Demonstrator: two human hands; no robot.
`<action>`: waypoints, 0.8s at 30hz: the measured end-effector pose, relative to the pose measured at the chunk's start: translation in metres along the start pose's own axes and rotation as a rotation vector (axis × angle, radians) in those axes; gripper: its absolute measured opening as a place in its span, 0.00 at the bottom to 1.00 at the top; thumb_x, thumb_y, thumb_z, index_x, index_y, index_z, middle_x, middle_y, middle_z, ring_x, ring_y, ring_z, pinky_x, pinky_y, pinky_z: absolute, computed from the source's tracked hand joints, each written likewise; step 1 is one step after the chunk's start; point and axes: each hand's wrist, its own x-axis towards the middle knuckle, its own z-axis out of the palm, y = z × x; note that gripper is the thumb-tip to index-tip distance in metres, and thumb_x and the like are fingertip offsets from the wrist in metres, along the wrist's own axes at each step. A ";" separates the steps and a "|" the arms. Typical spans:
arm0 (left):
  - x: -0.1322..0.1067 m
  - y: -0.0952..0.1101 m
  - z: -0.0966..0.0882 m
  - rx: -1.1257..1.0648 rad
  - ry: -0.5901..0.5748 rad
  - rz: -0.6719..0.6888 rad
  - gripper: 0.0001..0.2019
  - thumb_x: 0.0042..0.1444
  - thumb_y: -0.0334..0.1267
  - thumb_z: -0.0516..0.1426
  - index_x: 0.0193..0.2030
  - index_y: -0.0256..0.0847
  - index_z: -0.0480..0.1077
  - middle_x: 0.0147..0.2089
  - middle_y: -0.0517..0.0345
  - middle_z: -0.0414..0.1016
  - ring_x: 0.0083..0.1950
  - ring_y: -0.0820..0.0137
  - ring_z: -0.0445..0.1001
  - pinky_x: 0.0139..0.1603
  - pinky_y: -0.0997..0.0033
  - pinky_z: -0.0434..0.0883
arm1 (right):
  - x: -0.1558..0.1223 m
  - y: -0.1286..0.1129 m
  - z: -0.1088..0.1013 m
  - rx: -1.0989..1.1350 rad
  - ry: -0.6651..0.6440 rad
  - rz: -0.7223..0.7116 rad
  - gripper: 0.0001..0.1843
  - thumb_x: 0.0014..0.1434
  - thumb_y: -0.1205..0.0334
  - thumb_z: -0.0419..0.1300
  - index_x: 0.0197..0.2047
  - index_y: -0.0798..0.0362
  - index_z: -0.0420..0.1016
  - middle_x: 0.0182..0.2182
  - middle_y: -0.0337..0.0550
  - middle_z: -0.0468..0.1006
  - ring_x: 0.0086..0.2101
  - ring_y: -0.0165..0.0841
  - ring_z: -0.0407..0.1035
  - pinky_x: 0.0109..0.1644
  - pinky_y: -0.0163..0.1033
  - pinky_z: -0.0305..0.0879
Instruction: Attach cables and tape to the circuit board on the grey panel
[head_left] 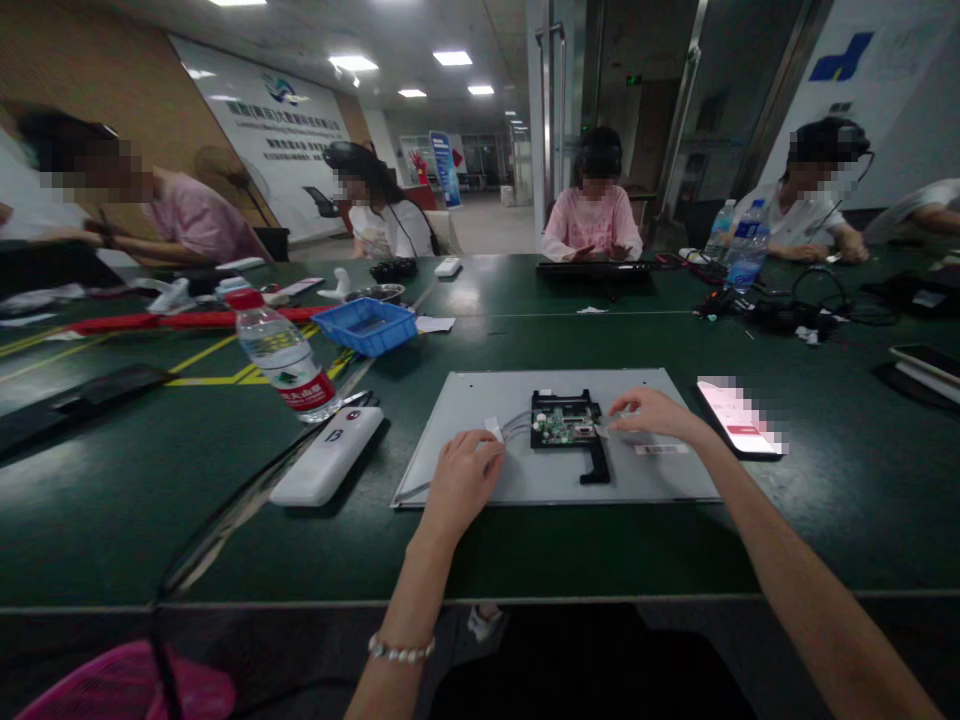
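A flat grey panel (442, 425), like the back of a display, lies on the table before me. On it sits a green circuit board (559, 428) in a black plastic bracket (596, 465). Thin grey wires (516, 425) run from the board's left side toward a white tab (493, 428). Beside that tab, my left hand (466, 472) rests on the panel with fingers curled together; whatever they grip is hidden. My right hand (651, 412) is at the board's right edge, its fingertips closed in a pinch around something too small to name. A barcode label (661, 450) lies below its wrist.
Left of the panel are a white power bank (330, 458), a water bottle (289, 355) and a blue basket (367, 325). A lit phone (739, 415) lies to the right. Cables (225, 510) hang over the front edge. Several people sit around the green table (510, 345).
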 end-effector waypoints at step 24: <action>0.051 -0.041 -0.025 0.052 -0.089 0.096 0.16 0.63 0.45 0.47 0.47 0.43 0.72 0.48 0.54 0.75 0.52 0.63 0.69 0.55 0.59 0.58 | -0.005 -0.020 0.025 0.093 0.028 0.039 0.09 0.48 0.60 0.62 0.35 0.52 0.78 0.35 0.45 0.77 0.34 0.34 0.70 0.37 0.38 0.64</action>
